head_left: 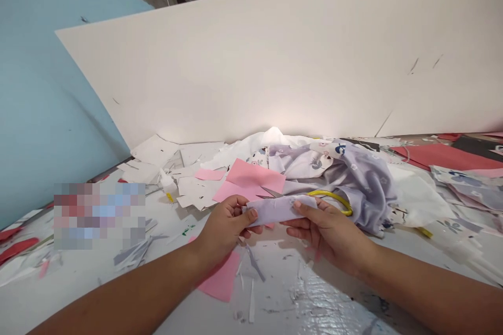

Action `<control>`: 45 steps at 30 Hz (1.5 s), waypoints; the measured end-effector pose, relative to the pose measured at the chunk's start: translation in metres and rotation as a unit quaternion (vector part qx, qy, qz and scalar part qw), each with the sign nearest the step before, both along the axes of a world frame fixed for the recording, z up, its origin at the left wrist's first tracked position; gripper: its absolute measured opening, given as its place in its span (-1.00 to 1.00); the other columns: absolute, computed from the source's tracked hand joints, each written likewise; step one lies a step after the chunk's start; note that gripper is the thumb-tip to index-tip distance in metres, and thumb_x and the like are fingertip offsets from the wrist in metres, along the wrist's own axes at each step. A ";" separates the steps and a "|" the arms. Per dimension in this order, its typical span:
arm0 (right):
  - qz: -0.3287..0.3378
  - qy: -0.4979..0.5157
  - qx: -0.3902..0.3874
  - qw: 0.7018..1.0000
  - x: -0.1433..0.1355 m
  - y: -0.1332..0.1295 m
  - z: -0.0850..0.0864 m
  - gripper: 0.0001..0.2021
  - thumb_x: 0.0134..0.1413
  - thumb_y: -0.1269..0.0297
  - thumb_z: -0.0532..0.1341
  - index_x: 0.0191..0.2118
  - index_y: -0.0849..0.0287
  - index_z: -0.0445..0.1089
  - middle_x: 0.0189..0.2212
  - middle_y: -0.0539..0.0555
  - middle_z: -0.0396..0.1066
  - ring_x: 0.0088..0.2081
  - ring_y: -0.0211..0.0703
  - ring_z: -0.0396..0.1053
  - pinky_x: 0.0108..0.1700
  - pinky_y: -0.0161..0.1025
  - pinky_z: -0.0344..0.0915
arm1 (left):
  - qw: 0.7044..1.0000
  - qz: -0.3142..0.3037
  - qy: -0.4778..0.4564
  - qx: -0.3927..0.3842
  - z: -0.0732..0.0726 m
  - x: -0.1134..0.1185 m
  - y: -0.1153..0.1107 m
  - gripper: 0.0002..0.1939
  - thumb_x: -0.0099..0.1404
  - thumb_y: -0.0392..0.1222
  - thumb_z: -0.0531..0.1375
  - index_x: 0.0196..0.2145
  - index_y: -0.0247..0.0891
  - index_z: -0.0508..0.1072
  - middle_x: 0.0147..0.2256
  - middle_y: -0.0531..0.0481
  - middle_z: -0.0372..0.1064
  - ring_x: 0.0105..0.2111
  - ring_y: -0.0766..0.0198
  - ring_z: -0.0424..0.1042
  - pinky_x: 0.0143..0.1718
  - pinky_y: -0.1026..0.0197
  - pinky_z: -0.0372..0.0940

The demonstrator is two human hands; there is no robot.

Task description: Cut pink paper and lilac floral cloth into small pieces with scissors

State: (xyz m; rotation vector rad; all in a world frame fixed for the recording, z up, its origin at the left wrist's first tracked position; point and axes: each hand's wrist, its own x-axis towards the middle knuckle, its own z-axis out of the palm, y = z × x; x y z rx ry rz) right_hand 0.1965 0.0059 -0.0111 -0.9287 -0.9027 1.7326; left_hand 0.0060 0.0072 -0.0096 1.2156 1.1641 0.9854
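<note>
Left hand [227, 224] pinches the near-left end of a lilac strip [272, 211], thumb on top, fingers curled under; right hand [323, 224] has the other end, also narrow, thumb pressing. Two-end grip likely keeps it flat. Just beyond the strip: open scissors [272, 192], yellow handle behind right hand, probably laid down within reach. Past left hand, pink paper [251, 178]; past right, bunched lilac cloth [373, 183] on desk [283, 298].

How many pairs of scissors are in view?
1: yellow-handled scissors, just beyond the lilac strip between the left hand and right hand, partly covered. Others may be hidden under the cloth.
</note>
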 end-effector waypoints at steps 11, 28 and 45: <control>0.082 -0.176 0.130 0.972 0.021 0.015 0.002 -0.75 0.01 0.06 0.15 -0.35 0.15 0.18 -0.66 -0.08 0.39 -0.65 -0.31 0.34 -0.62 -0.41 0.20 | 0.995 -0.102 0.010 -0.002 -0.004 -0.019 0.017 -0.68 0.09 0.04 0.18 -0.38 -0.22 0.19 -0.54 0.04 0.35 -0.62 0.33 0.37 -0.69 0.35 0.21; 0.071 -0.076 0.091 0.990 0.024 0.015 0.011 -0.81 -0.05 0.18 0.22 -0.41 0.16 0.24 -0.66 -0.04 0.40 -0.64 -0.30 0.31 -0.58 -0.37 0.18 | 0.984 -0.133 -0.083 -0.084 0.010 -0.022 0.012 -0.71 0.05 -0.13 0.24 -0.28 -0.19 0.26 -0.59 0.07 0.35 -0.65 0.40 0.29 -0.58 0.34 0.18; 0.074 -0.200 0.157 0.964 0.039 0.029 0.016 -0.91 -0.08 0.29 0.24 -0.42 0.14 0.31 -0.55 -0.09 0.35 -0.51 -0.37 0.30 -0.42 -0.42 0.23 | 0.989 -0.134 0.048 -0.043 0.012 -0.022 0.014 -0.85 0.06 -0.14 0.20 -0.43 -0.26 0.34 -0.54 0.00 0.40 -0.58 0.32 0.40 -0.59 0.33 0.19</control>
